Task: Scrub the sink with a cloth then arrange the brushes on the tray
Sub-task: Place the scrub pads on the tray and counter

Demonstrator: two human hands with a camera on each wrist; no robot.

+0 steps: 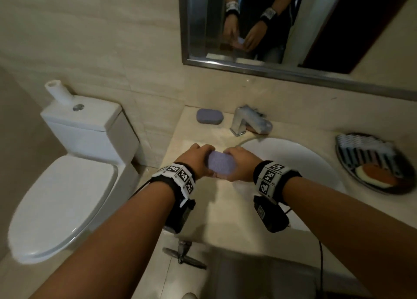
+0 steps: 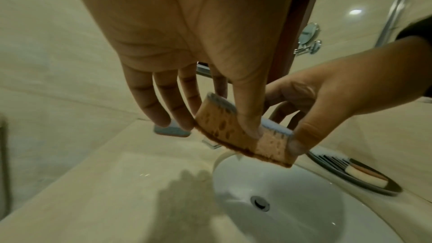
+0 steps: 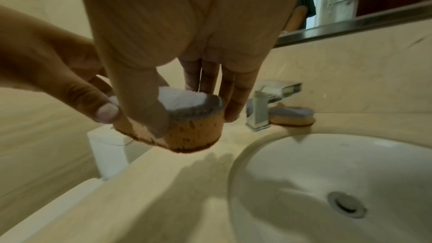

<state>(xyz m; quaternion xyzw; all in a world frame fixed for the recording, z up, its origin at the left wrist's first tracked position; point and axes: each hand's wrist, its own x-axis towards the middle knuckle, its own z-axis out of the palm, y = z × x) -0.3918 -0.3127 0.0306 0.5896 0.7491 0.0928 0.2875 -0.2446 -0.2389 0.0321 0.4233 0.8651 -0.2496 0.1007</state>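
Above the counter's left part, beside the white sink, the left hand and right hand hold one purple-topped sponge between them in the head view. A second sponge lies on the counter left of the tap; an oval tray right of the sink carries a brush and a sponge.

From the left wrist, the left thumb and fingers pinch the held sponge's orange side, and the right thumb clamps its other end.

From the right wrist, the right thumb and fingers pinch the held sponge, with the left thumb pressed against its edge.
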